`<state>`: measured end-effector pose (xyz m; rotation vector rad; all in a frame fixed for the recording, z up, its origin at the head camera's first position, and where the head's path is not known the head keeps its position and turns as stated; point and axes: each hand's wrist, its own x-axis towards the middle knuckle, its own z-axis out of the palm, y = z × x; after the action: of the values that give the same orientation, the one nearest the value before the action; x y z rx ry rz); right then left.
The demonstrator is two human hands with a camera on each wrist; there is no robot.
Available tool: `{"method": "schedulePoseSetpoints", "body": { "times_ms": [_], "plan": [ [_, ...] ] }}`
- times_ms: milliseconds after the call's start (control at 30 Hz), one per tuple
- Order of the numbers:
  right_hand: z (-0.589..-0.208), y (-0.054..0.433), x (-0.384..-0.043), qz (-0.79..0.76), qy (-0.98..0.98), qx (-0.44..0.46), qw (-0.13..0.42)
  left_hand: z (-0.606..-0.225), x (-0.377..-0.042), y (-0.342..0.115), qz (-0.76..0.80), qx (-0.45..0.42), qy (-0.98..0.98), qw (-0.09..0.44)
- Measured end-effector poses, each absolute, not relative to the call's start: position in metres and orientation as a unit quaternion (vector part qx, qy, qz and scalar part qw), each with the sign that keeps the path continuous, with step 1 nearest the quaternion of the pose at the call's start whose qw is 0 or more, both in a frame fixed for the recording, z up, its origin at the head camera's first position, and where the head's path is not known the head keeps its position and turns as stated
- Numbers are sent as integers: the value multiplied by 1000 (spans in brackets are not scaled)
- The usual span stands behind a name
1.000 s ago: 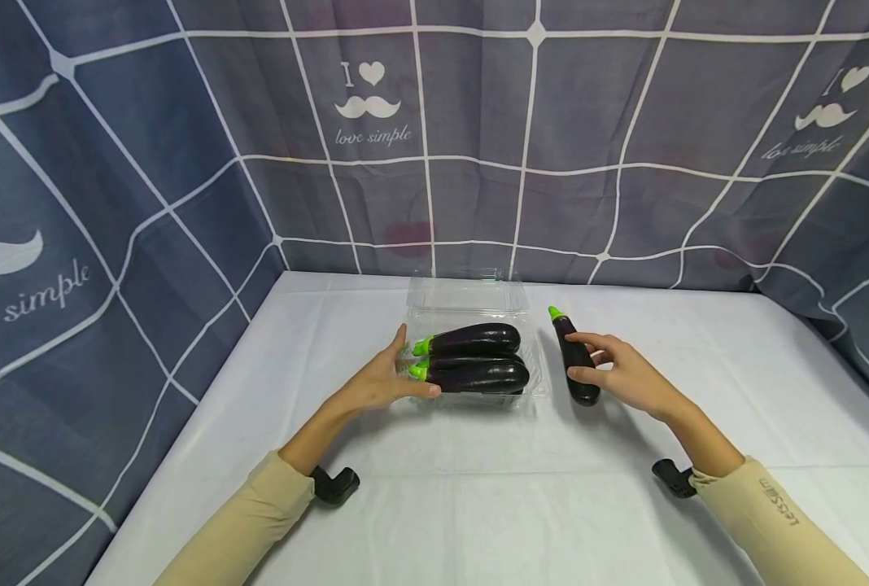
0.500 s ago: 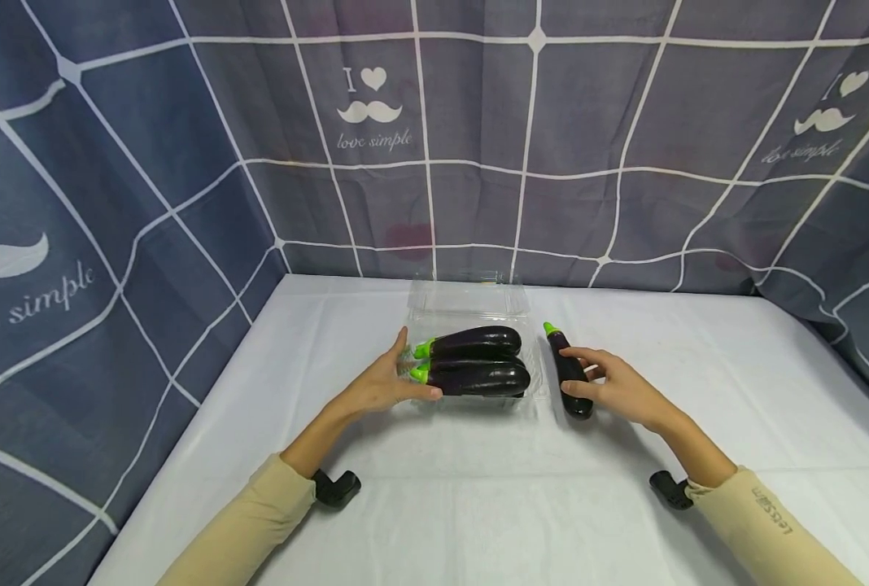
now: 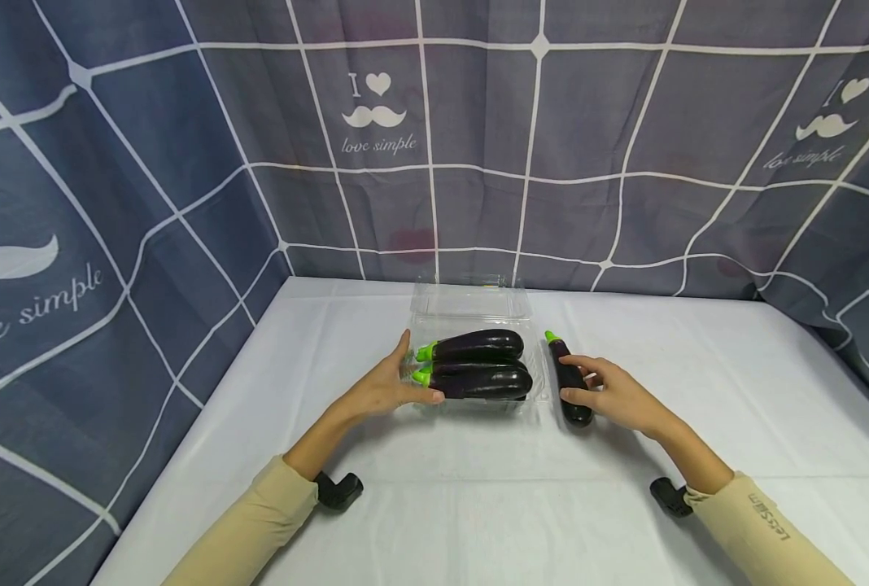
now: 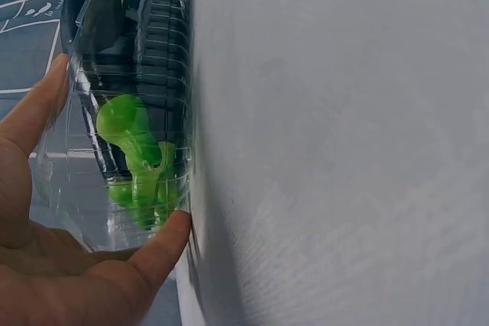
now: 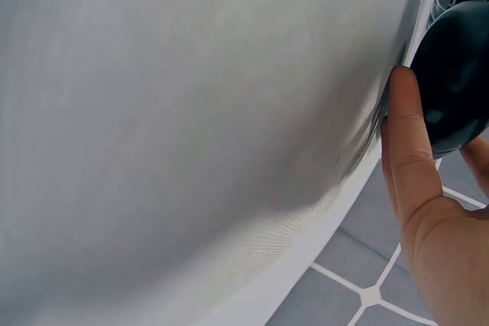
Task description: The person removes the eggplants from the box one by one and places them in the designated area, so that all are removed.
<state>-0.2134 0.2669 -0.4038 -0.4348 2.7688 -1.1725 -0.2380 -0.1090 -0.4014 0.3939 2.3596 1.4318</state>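
Glossy dark eggplants [image 3: 482, 381] with bright green caps lie side by side in a clear plastic clamshell container [image 3: 469, 304], its lid folded back. My left hand [image 3: 385, 389] rests at the container's left end, thumb and fingers spread straight along its corners. In the left wrist view, the green caps [image 4: 126, 124] show through the ribbed wall. To the right of the container, my right hand [image 3: 617, 395] grips another eggplant [image 3: 568, 378] between thumb and fingers, its green end pointing away from me. The right wrist view shows only this eggplant's rounded dark end [image 5: 454, 74].
A white cloth [image 3: 478, 505] covers the table. Grey-blue curtains with white grid lines [image 3: 471, 203] hang close behind the table and along the left side. A black wrist camera [image 3: 339, 491] sits under the left sleeve, another [image 3: 670, 496] under the right.
My right hand has drawn its eggplant slightly toward me and left, closer to the container. The left hand and container hold their places, while the head view has tilted a little.
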Motion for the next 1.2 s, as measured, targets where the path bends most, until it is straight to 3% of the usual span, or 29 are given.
{"method": "schedulePoseSetpoints", "body": {
  "times_ms": [1000,1200],
  "plan": [
    [-402,259,-214,-373,914,-151,41,-400,-236,-109,496,139,841,165],
    [-404,259,-212,-429,891,-132,67,-402,-236,-109,499,143,838,166]
  ]
}}
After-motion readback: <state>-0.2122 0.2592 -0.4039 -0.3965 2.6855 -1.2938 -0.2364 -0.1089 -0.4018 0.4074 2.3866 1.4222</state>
